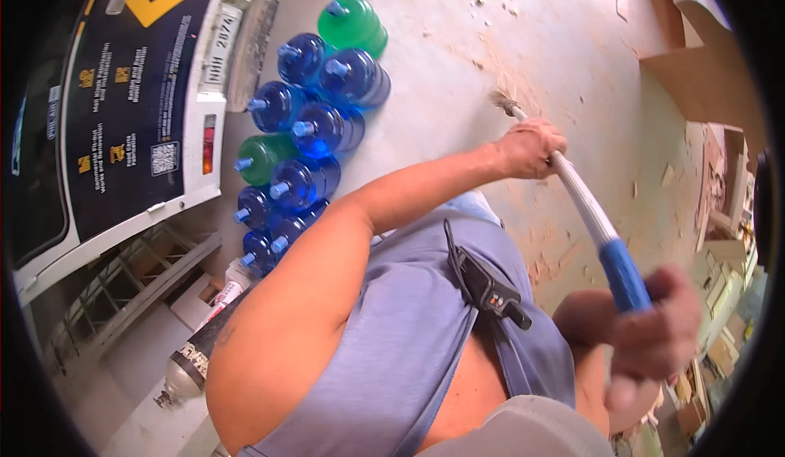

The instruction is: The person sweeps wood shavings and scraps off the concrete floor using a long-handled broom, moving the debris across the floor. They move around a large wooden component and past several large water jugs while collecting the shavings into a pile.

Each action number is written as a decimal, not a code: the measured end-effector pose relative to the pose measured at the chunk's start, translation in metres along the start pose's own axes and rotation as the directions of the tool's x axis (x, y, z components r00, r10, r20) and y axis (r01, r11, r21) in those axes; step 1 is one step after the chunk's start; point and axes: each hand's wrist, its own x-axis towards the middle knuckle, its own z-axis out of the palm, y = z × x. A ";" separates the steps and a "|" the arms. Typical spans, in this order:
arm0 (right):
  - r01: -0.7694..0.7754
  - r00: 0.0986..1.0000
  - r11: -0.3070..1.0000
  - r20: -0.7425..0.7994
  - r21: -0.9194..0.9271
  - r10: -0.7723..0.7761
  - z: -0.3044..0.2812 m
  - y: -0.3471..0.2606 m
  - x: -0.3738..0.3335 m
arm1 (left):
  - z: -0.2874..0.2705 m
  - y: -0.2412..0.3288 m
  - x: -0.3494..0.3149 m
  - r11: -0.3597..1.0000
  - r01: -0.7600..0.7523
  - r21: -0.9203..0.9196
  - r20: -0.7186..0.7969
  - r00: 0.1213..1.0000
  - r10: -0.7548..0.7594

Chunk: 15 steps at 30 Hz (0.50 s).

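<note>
A long broom (585,199) slants across the right half of the head view, with a white shaft and a blue upper end. Its frayed, stiff bristles (504,100) point away from me, down at the dusty floor. Low on the shaft, just behind the bristles, my left hand (530,148) is wrapped round it, the arm reaching across my body. My right hand (661,326), somewhat blurred, is closed about the blue end at the right. Wood shavings and scraps (564,248) lie on the floor around the broom.
Several blue and green water jugs (352,77) stand grouped to the left. Beyond them is a parked dark van (139,89). A metal gas cylinder (190,365) lies at lower left. Cardboard (691,81) and piled wood offcuts (724,351) line the right side.
</note>
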 end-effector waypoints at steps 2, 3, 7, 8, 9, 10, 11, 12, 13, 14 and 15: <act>-0.050 0.996 0.999 -0.066 0.023 0.051 -0.012 0.019 -0.003 | -0.034 -0.002 0.019 0.999 -0.040 -0.034 -0.069 0.997 0.037; -0.079 0.992 0.996 -0.098 0.034 0.082 -0.010 0.032 -0.005 | -0.052 -0.013 0.025 0.997 0.068 0.045 -0.094 0.994 -0.063; -0.307 0.949 0.906 0.021 0.292 0.314 0.008 0.102 0.024 | -0.124 -0.116 0.022 0.959 0.128 0.254 -0.363 0.931 -0.029; -0.349 0.932 0.884 0.021 0.311 0.361 0.036 0.132 0.036 | -0.136 -0.148 0.017 0.930 0.154 0.334 -0.380 0.925 -0.017; -0.397 0.913 0.881 0.017 0.256 0.407 0.060 0.155 0.046 | -0.145 -0.177 0.013 0.890 0.126 0.439 -0.373 0.926 0.053; -0.443 0.896 0.859 0.084 0.257 0.437 0.081 0.172 0.050 | -0.150 -0.202 0.009 0.889 0.191 0.416 -0.347 0.937 -0.039; -0.536 0.844 0.813 0.178 0.229 0.506 0.093 0.188 0.050 | -0.149 -0.220 0.008 0.878 0.237 0.416 -0.275 0.953 -0.126; -0.474 0.880 0.848 0.147 0.237 0.451 0.096 0.199 0.051 | -0.143 -0.230 0.010 0.830 0.349 0.434 -0.192 0.936 -0.293; -0.487 0.873 0.851 0.156 0.198 0.463 0.098 0.206 0.048 | -0.134 -0.235 0.016 0.907 0.246 0.343 -0.102 0.969 -0.224; -0.492 0.868 0.853 0.163 0.171 0.468 0.093 0.205 0.046 | -0.119 -0.232 0.026 0.942 0.220 0.254 -0.003 0.974 -0.227; -0.523 0.847 0.846 0.175 0.101 0.502 0.084 0.200 0.045 | -0.103 -0.224 0.039 0.966 0.210 0.153 0.090 0.970 -0.225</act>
